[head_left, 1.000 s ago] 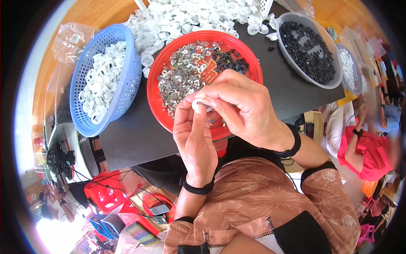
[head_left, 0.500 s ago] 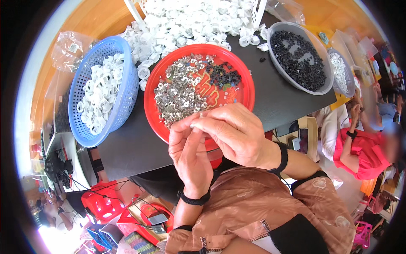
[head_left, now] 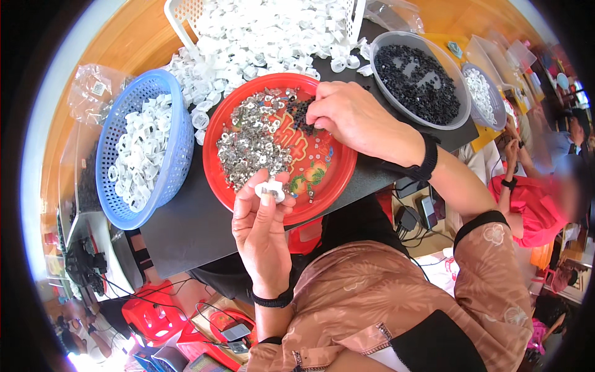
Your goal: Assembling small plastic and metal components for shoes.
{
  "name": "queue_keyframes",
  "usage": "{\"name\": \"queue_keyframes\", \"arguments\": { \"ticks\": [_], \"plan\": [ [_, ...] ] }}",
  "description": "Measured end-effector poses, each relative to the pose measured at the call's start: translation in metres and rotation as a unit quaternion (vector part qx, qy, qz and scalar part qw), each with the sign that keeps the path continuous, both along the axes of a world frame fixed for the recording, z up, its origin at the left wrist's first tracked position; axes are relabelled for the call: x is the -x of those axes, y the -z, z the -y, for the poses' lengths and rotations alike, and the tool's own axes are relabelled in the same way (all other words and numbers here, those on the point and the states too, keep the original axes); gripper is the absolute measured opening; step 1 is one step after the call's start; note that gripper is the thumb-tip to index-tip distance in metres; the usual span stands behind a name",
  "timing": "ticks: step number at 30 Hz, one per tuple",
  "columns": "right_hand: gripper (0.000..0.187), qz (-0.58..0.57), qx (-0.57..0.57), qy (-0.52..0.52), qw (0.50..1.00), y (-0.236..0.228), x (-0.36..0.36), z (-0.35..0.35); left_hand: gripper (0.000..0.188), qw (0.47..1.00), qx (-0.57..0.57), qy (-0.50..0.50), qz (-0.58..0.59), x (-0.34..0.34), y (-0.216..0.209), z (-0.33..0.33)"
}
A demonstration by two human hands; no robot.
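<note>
My left hand (head_left: 263, 239) pinches a small white plastic part (head_left: 271, 191) between thumb and fingers, above the near edge of a round red tray (head_left: 214, 177). On the tray's left half lies a heap of small silvery metal pieces (head_left: 251, 146). Small black pieces (head_left: 299, 115) sit at its far right, partly hidden by my right hand (head_left: 356, 118). That hand's fingertips are closed together down among the black pieces; whatever is between them is hidden. A printed pattern shows on the tray's bare right side.
A blue basket (head_left: 186, 146) of white parts stands left. Behind the tray spreads a large pile of white parts (head_left: 260, 37) from a white basket (head_left: 178, 25). At the right are a grey bowl (head_left: 465, 108) of black pieces and a smaller bowl (head_left: 499, 111). Other people sit farther right.
My hands have come apart. The right one moved up and away to the black pieces; the left stayed near the tray's front edge, its white part now plainly visible.
</note>
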State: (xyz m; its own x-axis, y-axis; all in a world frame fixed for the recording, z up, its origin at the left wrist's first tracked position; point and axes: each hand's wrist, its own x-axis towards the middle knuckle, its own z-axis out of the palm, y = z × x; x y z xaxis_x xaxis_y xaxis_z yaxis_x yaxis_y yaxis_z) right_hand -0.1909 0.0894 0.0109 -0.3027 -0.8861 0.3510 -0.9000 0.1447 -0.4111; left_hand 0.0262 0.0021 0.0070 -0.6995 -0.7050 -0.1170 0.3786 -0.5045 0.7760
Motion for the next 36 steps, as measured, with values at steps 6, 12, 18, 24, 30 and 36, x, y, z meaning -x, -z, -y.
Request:
{"name": "queue_keyframes", "arguments": {
  "ticks": [6,12,18,24,30,36],
  "plan": [
    [0.005,-0.043,-0.034,-0.021,0.998,0.004,-0.006,0.014,0.024,1.000,-0.002,0.018,0.002,-0.004,-0.002,0.003],
    [0.008,-0.059,-0.022,-0.011,0.998,0.001,-0.005,0.023,0.023,0.998,0.017,0.056,-0.020,-0.011,0.006,0.006],
    [0.012,-0.075,-0.050,-0.044,0.995,0.007,-0.005,0.030,0.017,0.999,0.019,0.045,0.005,-0.008,0.005,0.004],
    [0.004,-0.122,-0.033,-0.069,0.990,0.008,-0.008,0.030,0.012,0.998,0.043,0.034,0.023,-0.001,0.000,0.007],
    [0.013,-0.087,0.132,-0.054,0.986,-0.029,-0.053,0.008,0.023,0.990,0.079,0.007,0.114,0.013,-0.007,0.001],
    [0.010,-0.167,0.202,-0.035,0.964,-0.026,-0.074,0.004,0.022,0.991,0.090,-0.007,0.100,0.016,-0.005,-0.004]
  ]
}}
